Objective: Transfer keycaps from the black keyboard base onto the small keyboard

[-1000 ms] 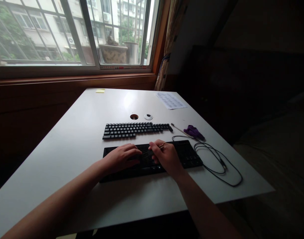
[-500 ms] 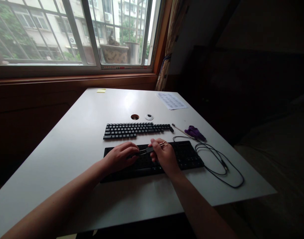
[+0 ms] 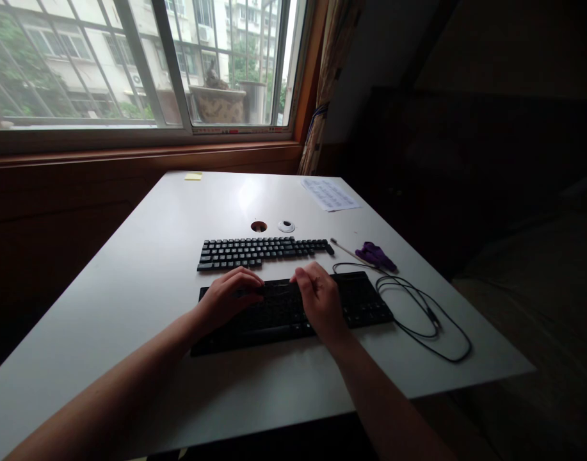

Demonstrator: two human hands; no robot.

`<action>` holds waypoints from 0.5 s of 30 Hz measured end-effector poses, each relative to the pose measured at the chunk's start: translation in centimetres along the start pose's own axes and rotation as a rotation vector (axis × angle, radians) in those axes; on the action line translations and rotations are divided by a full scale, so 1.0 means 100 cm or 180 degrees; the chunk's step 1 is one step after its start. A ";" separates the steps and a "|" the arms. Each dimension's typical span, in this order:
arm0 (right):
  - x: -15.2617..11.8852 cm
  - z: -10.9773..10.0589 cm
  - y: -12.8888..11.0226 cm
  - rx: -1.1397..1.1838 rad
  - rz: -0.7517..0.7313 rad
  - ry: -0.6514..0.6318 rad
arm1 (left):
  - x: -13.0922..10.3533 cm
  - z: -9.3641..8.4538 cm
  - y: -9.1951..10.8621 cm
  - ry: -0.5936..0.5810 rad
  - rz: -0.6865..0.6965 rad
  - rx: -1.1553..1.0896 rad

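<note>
A black keyboard [image 3: 269,330] lies on the white table, its main area dark with many keycaps off and some keys still on at the lower right. My left hand [image 3: 230,293] rests over its left part, fingers curved and thumb apart from them. Whether a small thing is at those fingertips is too dark to tell. Closed over the middle of the keyboard is my right hand [image 3: 319,298], gripping a wire keycap puller that is now mostly hidden by the fingers. Just beyond the keyboard, loose black keycaps [image 3: 248,251] stand lined up in rows.
A thin brush [image 3: 348,250] and a purple cloth [image 3: 376,255] lie to the right, near the coiled black cable [image 3: 418,301]. Farther back are a cable hole [image 3: 259,226], its white cover [image 3: 287,226], printed sheets [image 3: 329,194] and a yellow sticky note [image 3: 193,176].
My left hand has drawn slightly left, away from the puller's wire end. My right hand has turned, and the puller's black handle no longer shows clearly.
</note>
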State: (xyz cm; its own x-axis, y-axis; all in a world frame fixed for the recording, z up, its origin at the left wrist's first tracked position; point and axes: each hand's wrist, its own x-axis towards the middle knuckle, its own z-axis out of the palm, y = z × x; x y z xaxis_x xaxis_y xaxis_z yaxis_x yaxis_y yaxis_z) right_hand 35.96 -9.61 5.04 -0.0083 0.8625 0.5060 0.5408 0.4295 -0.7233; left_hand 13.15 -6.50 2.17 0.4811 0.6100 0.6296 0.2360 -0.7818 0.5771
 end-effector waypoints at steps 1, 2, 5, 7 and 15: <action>0.001 -0.001 0.001 -0.0085 -0.0158 0.0060 | 0.000 0.000 0.000 -0.0006 -0.0019 -0.0024; 0.002 -0.003 0.002 -0.0137 -0.0293 0.0103 | 0.000 -0.001 0.000 -0.0016 -0.0050 -0.0044; 0.003 -0.004 0.004 -0.0140 -0.0611 -0.0017 | -0.002 -0.001 0.000 -0.0057 -0.0197 -0.0059; 0.002 -0.003 0.004 -0.0076 -0.0750 -0.0276 | -0.002 -0.001 0.001 -0.0081 -0.0306 -0.0039; -0.006 0.010 0.006 0.0070 -0.0876 -0.0972 | -0.003 -0.001 0.001 -0.0134 -0.0442 -0.0128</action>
State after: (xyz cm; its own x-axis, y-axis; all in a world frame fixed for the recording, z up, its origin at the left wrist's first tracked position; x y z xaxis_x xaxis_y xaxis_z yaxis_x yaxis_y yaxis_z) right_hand 35.50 -9.56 3.83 -0.4011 0.7531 0.5215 0.4654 0.6579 -0.5920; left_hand 12.95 -6.71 2.13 0.4814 0.7053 0.5203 0.2691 -0.6839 0.6781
